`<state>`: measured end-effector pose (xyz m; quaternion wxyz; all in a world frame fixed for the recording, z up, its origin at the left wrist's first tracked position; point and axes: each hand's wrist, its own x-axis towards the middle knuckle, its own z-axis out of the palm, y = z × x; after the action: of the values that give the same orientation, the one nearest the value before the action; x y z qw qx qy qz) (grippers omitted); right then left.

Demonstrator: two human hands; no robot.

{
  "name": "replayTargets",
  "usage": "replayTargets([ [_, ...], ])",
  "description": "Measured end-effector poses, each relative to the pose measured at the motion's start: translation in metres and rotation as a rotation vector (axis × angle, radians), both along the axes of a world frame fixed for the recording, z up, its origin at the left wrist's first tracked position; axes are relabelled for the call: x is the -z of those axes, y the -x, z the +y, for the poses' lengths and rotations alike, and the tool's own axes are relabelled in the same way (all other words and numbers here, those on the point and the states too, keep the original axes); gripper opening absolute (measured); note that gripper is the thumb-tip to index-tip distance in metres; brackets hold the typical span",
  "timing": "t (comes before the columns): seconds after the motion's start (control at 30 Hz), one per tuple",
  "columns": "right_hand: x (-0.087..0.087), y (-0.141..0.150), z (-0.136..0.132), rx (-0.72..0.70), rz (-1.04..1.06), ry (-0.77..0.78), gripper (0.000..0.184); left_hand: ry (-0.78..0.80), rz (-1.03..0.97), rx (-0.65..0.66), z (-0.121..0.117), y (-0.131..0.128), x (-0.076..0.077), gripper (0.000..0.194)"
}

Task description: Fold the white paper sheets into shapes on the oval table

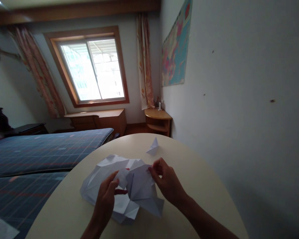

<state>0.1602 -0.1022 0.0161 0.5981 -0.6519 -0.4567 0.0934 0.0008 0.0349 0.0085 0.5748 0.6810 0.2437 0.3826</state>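
Observation:
A creased sheet of white paper point(142, 186) is held up between my two hands over the round table point(189, 162). My left hand point(107, 191) grips its left side, fingers curled round it with the thumb in front. At the upper right edge, my right hand point(168, 182) pinches the paper between thumb and forefinger. More crumpled, fold-marked white paper point(96, 181) lies beneath and to the left; how many sheets there are, I cannot tell. A small folded paper boat point(153, 147) rests farther back on the table.
A bed point(52, 149) with a blue plaid cover adjoins the table's left side, with white paper point(1, 227) at its near corner. The wall point(244, 139) runs close on the right. Behind stand a corner shelf point(158, 114) and a low wooden desk point(112, 114).

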Motion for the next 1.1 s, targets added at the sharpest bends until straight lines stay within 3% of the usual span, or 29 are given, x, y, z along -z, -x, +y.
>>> replayTargets([
  [0.2,-0.004,0.007,-0.001,0.016,-0.074,-0.025,0.015,-0.162,0.051,-0.036,-0.007,0.001,-0.007,0.03],
  [0.33,-0.005,0.011,-0.002,0.007,-0.096,-0.027,0.013,-0.328,0.042,-0.011,-0.011,0.001,-0.002,0.044],
  [0.47,-0.006,0.011,-0.002,0.016,-0.078,-0.027,0.013,-0.366,0.077,-0.038,-0.011,-0.004,0.006,0.055],
  [0.73,-0.01,0.01,-0.008,-0.021,-0.15,-0.067,0.013,-0.243,0.121,0.102,-0.01,-0.006,-0.002,0.058],
  [0.9,-0.01,0.0,-0.011,-0.091,-0.23,-0.066,0.015,-0.193,0.176,0.084,-0.011,-0.003,-0.006,0.043],
  [1.03,-0.013,-0.002,-0.012,-0.127,-0.273,-0.026,0.012,-0.074,0.155,0.026,-0.012,-0.006,-0.004,0.043],
  [1.1,-0.016,0.002,-0.014,-0.1,-0.261,0.026,0.021,-0.007,0.132,-0.019,-0.011,-0.007,-0.004,0.043],
])
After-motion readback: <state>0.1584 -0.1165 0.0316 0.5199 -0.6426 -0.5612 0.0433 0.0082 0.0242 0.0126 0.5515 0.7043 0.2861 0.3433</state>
